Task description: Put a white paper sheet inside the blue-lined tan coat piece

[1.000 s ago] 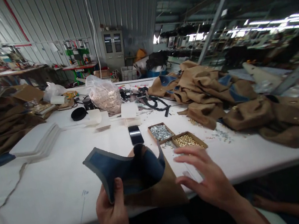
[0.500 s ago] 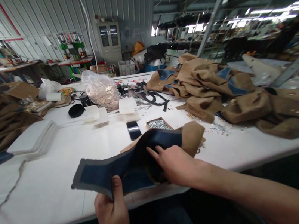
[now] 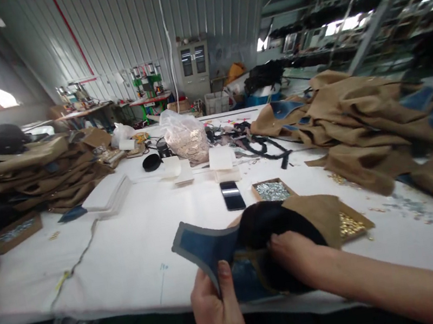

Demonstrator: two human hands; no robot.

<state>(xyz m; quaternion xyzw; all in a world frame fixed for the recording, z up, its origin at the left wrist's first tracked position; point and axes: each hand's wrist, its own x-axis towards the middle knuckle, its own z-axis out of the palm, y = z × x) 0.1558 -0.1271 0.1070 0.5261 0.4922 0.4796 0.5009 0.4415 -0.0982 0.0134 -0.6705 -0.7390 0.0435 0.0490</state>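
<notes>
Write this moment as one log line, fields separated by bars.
left hand: holds blue fabric piece | right hand: inside its brown part | behind: phone, stud box

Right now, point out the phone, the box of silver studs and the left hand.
phone point(image 3: 232, 195), head view, middle of its dark screen.
box of silver studs point(image 3: 272, 191), head view, on the studs.
left hand point(image 3: 219, 320), head view, back of hand.

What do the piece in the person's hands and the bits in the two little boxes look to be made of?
The piece looks like soft cloth: matte blue panel, grey edging, tan outer side, bending limply. The box holds shiny silver bits, likely metal; the other box, half under the cloth, holds glinting gold ones. Both boxes look like brown cardboard.
</notes>
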